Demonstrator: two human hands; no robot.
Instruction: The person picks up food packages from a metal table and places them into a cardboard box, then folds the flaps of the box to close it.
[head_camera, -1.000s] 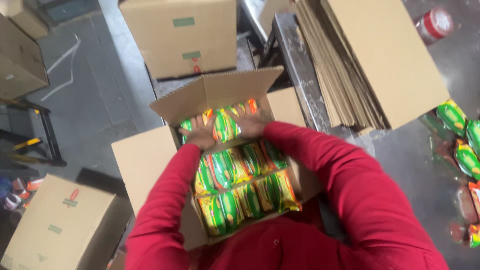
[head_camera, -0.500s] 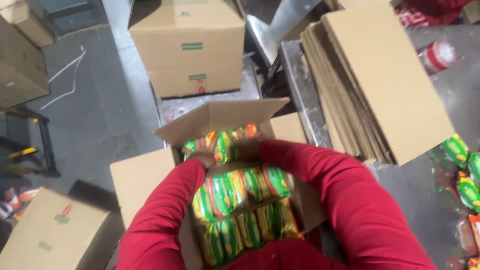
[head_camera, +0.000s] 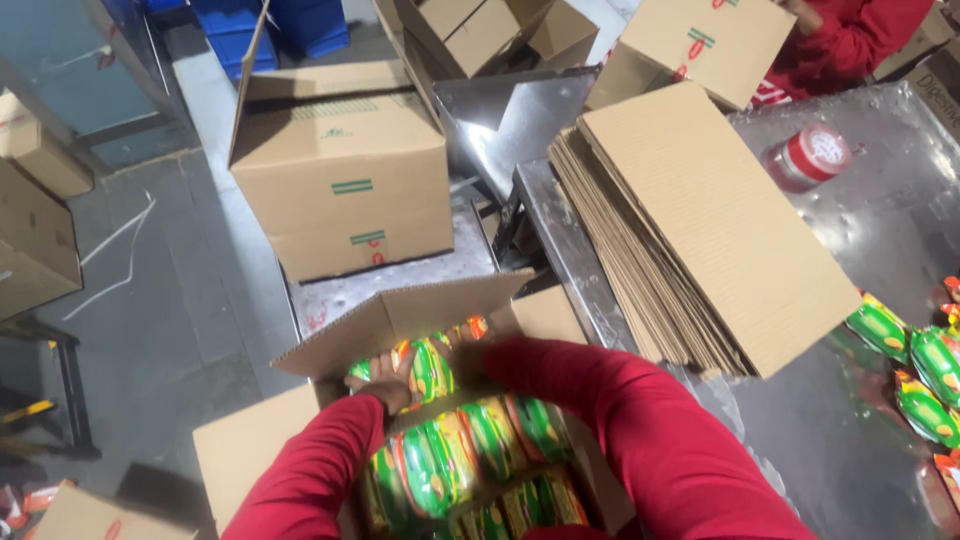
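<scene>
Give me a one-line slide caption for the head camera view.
Both hands, left hand and right hand, press green snack packets into an open cardboard box beside stacked flat cartons.

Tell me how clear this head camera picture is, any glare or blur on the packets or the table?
Head view: soft motion blur over the green snack packets in the open carton and both hands, left hand; the right hand is mostly hidden. The steel table shows bright patchy glare. The floor at left lies dim.

Dim cool light, glare on steel table (head_camera: 880, 230), slight blur.
</scene>
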